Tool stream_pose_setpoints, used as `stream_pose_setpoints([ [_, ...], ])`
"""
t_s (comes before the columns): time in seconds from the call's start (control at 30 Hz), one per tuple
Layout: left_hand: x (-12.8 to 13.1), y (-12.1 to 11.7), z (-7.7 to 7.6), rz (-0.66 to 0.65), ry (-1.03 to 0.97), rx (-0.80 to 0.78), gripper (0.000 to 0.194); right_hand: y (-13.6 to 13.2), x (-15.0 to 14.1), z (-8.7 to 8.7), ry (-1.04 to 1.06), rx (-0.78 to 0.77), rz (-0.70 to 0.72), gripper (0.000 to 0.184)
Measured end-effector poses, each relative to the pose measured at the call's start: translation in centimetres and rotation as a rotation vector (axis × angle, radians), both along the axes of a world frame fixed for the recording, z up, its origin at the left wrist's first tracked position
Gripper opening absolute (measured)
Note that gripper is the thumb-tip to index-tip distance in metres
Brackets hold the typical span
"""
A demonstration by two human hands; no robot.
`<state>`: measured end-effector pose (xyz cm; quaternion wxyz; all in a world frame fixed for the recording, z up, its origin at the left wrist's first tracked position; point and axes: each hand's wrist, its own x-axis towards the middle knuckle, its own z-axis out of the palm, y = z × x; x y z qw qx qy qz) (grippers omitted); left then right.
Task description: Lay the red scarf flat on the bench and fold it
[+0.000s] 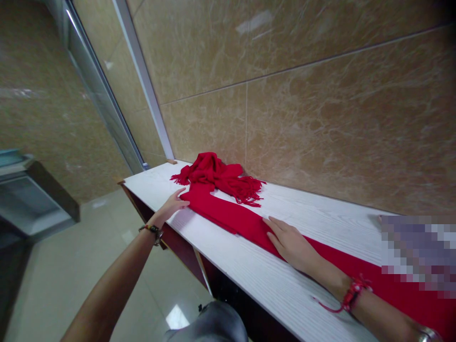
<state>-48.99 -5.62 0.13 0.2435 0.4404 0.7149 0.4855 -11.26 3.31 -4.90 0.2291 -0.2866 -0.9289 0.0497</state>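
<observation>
A long red scarf [221,211] lies flat and folded into a strip along a white tabletop, running off toward the lower right. My left hand [174,205] is at the strip's left end, its spread fingers touching the edge of the cloth. Farther right, my right hand [290,243] rests palm down on the strip with its fingers stretched out. Behind the left end sits a bunched heap of red cloth with fringed ends [210,171]. Whether the heap and the strip are one piece I cannot tell.
The narrow white table [281,197] stands against a brown marble-tiled wall [320,118]. A blurred-out patch [416,251] covers something at the right. On the left are a shiny tiled floor [103,247] and a grey-topped cabinet [42,199].
</observation>
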Motion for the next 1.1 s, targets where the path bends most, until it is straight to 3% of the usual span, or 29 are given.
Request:
stream_pose_setpoints([
  [0.17, 0.5, -0.1, 0.7, 0.066, 0.225, -0.07, 0.072, 0.3, 0.1, -0.3, 0.038, -0.022, -0.011, 0.041],
  [0.3, 3.7, 0.3, 1.0, 0.094, 0.429, -0.045, 0.068, 0.1, 0.2, 0.4, 0.032, -0.025, -0.031, 0.04],
  [0.37, 6.7, 0.9, 1.3, -0.034, 0.55, -0.006, 0.057, 0.2, 0.7, 0.9, 0.002, -0.024, -0.086, 0.039],
  [0.43, 10.3, 1.8, 1.7, -0.364, 0.829, 0.059, 0.041, 0.5, 1.5, 1.5, -0.068, -0.013, -0.145, 0.037],
  [0.5, 13.8, 3.2, 1.9, -0.659, 0.953, 0.084, 0.036, 1.0, 2.8, 2.2, -0.146, -0.024, -0.171, 0.033],
  [0.63, 17.9, 7.1, 1.6, -0.887, 0.972, -0.016, 0.03, 2.1, 5.3, 3.8, -0.225, -0.161, -0.142, 0.024],
  [0.8, 17.8, 10.4, 1.6, -0.98, 0.93, -0.081, 0.014, 2.7, 6.4, 5.1, -0.236, -0.29, -0.144, 0.019],
  [1.1, 17.4, 11.1, 1.5, -0.927, 0.873, -0.087, 0.019, 2.8, 6.1, 5.2, -0.181, -0.349, -0.246, 0.021],
])
